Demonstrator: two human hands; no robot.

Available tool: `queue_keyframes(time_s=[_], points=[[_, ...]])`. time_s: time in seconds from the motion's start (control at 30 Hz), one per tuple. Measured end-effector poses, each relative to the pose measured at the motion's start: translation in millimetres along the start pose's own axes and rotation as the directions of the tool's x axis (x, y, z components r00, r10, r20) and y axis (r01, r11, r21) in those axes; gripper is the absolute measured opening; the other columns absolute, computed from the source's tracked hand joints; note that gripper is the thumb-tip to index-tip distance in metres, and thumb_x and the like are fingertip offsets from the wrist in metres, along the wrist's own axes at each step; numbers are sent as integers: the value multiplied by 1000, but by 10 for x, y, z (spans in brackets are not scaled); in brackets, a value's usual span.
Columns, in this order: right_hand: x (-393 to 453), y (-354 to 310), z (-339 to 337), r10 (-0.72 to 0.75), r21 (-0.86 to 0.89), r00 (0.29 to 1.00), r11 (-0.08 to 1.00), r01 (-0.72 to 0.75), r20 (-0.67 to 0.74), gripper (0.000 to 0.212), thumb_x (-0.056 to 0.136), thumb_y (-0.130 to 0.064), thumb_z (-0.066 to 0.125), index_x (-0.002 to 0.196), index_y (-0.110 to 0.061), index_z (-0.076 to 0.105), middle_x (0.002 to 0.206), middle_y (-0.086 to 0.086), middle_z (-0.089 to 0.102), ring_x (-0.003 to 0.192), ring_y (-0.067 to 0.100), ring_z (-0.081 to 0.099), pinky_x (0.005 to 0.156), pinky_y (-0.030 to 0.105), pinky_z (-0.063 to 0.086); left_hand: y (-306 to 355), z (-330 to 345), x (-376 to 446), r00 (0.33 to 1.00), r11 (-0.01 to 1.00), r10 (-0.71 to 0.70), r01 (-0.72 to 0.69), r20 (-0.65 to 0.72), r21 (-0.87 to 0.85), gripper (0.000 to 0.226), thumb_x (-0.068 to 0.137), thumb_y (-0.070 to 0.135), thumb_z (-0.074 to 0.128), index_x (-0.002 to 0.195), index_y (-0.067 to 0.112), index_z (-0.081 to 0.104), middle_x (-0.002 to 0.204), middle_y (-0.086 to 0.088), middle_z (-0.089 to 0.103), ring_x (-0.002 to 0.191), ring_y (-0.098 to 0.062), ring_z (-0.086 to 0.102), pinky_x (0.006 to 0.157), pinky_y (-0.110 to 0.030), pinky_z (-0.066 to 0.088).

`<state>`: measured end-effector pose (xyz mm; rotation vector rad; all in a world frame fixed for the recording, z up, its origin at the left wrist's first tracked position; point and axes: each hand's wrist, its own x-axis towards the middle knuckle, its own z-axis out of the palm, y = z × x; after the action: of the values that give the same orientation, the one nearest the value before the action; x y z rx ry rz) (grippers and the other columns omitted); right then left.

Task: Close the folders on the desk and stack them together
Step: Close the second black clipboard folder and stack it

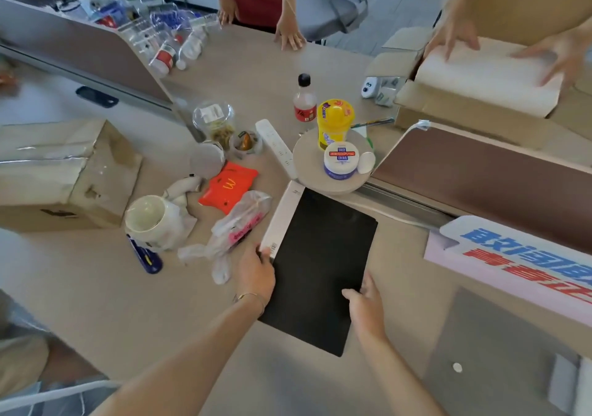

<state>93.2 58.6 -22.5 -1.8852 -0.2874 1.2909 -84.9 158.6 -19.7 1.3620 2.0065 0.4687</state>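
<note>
Black folder lay closed between my hands, long axis running away; left hand gripped its spine edge, right hand its near-right edge.

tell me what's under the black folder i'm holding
A white folder lies under the black folder, showing only as a strip along its left edge. The left hand and right hand grip the pile. Whatever else lies beneath is covered.
</note>
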Motion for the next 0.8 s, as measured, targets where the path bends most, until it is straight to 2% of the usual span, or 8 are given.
queue_keyframes(time_s=[0.1, 0.23, 0.43, 0.57, 0.63, 0.7, 0.8], points=[[4, -33, 92, 29, -55, 998, 998, -32, -48, 75, 88, -6, 61, 155, -20, 28, 158, 0, 34, 144, 25, 36, 118, 38, 31, -5, 52, -3, 1000, 999, -12, 12, -13, 34, 24, 104, 28, 42, 117, 17, 60, 104, -1, 65, 85, -17, 53, 78, -33, 40], [49, 9, 146, -8, -148, 998, 989, 0, -56, 77, 88, -6, 59, 155, -21, 25, 160, 4, 32, 145, 25, 35, 118, 39, 31, -40, 112, 54, 1000, 998, -13, 13, -13, 59, 27, 104, 30, 41, 110, 15, 62, 102, -7, 69, 87, -24, 59, 77, -36, 45], [68, -38, 4, 11, -160, 1000, 987, -7, 24, 77, 86, -5, 58, 155, -24, 28, 158, -1, 35, 144, 23, 37, 114, 34, 33, -42, 108, 87, 999, 997, 24, -26, 28, 76, 31, 102, 33, 39, 122, 18, 57, 107, -7, 70, 97, -29, 65, 81, -37, 47], [14, -145, -238, -6, -119, 999, 993, 10, 32, 74, 87, -1, 59, 153, -19, 31, 155, -2, 38, 145, 22, 35, 116, 33, 30, 188, 24, -158, 999, 995, -35, 35, 0, -93, 38, 104, 31, 37, 139, 20, 49, 136, -7, 59, 124, -30, 55, 99, -37, 39], [-36, -199, -384, -25, -122, 999, 992, 27, 23, 72, 88, -4, 60, 153, -19, 31, 158, 1, 35, 144, 24, 36, 118, 37, 32, 340, 24, -344, 998, 987, -58, 59, 10, -148, 45, 106, 32, 35, 149, 24, 40, 145, -4, 52, 132, -29, 50, 108, -39, 37], [-98, -225, -547, -61, -126, 998, 990, 63, 22, 69, 89, -4, 59, 151, -20, 33, 158, 3, 37, 143, 24, 39, 118, 41, 33, 440, 89, -517, 998, 980, -57, 60, 23, -187, 48, 105, 34, 37, 153, 27, 35, 153, -3, 45, 138, -26, 47, 115, -41, 36], [-240, -234, -833, -90, -104, 996, 990, 90, 1, 65, 92, -3, 56, 151, -21, 36, 154, 5, 43, 139, 25, 44, 114, 39, 37, 539, 220, -788, 1000, 978, 4, -1, 14, -207, 48, 104, 29, 43, 151, 25, 38, 158, -1, 40, 144, -23, 39, 120, -41, 31]])
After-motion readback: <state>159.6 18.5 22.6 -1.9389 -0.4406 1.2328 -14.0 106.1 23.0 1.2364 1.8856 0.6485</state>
